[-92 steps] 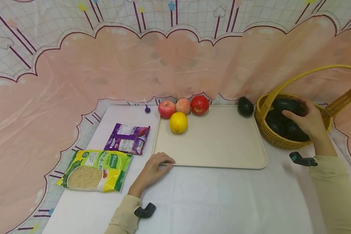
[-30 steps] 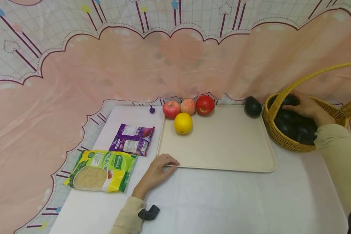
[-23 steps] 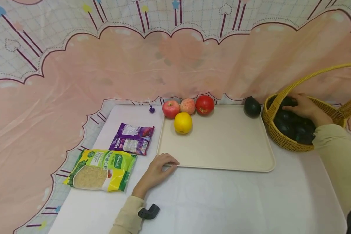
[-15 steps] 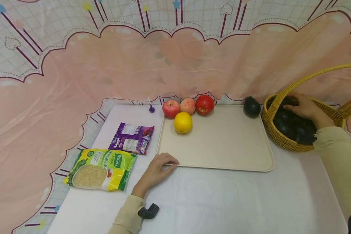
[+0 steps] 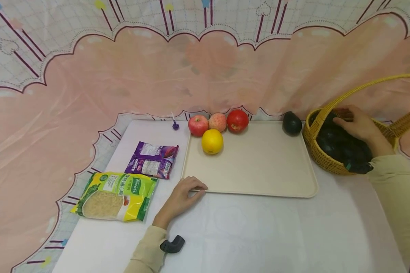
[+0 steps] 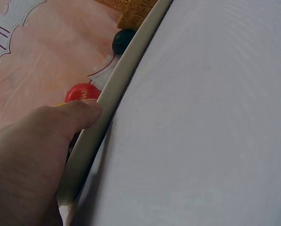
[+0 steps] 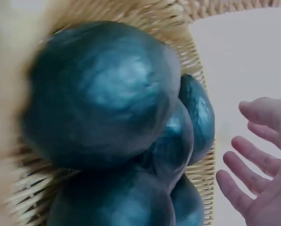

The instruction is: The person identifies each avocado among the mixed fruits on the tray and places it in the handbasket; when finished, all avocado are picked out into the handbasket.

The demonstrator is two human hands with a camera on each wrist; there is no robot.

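Note:
At the front left corner of the beige tray (image 5: 259, 195), my left hand (image 5: 180, 197) holds the rim; in the left wrist view a finger (image 6: 86, 114) lies over that rim. My right hand (image 5: 360, 127) is over the wicker basket (image 5: 322, 161), which contains several dark green avocados (image 5: 331, 146). In the right wrist view, the right hand (image 7: 268, 155) has its fingers spread and holds nothing, beside the basket's side. A large avocado (image 7: 103, 94) fills much of that view. Another avocado (image 5: 292, 123) sits at the tray's back right corner.
On the tray's back left are a red apple (image 5: 198, 125), a peach (image 5: 217, 122), a red round fruit (image 5: 237, 121) and a yellow fruit (image 5: 212, 141). Left of it lie a lollipop (image 5: 175, 126), a purple packet (image 5: 152, 159) and a yellow-green Knorr bag (image 5: 114, 196). The basket's handle (image 5: 369, 85) arches high.
My right hand, earlier gripping an avocado and then reaching down among them, has drawn up a little inside the basket. My left hand stays at the tray corner. The head view shifts slightly.

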